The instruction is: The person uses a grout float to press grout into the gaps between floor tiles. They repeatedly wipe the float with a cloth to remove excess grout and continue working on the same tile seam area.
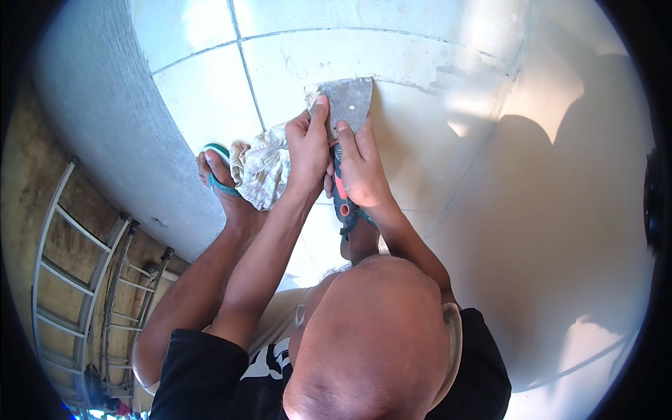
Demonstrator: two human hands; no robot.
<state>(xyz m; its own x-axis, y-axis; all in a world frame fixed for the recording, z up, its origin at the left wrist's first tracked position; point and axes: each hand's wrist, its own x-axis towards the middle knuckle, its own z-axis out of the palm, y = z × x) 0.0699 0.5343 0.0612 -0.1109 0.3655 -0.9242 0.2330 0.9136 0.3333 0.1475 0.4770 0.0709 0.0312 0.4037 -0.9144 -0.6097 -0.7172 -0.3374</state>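
Both of my hands are on a putty knife with a wide grey metal blade (348, 99) and a black and red handle (341, 183). My left hand (305, 152) is closed on the blade's left side, its thumb lying along the metal. Around the upper handle and the blade's base my right hand (360, 166) is closed, thumb pointing up the blade. The blade is smeared with pale residue. Just left of my left hand lies a crumpled, patterned cloth (262, 166), beside my sandalled left foot (218, 169).
Pale tiles (203, 84) with dark joints spread beyond my hands. A grey concrete strip (112, 126) runs along the left. Metal ladders (73, 280) lie or lean at the lower left. My bent right knee (374, 329) fills the lower middle, below my hands.
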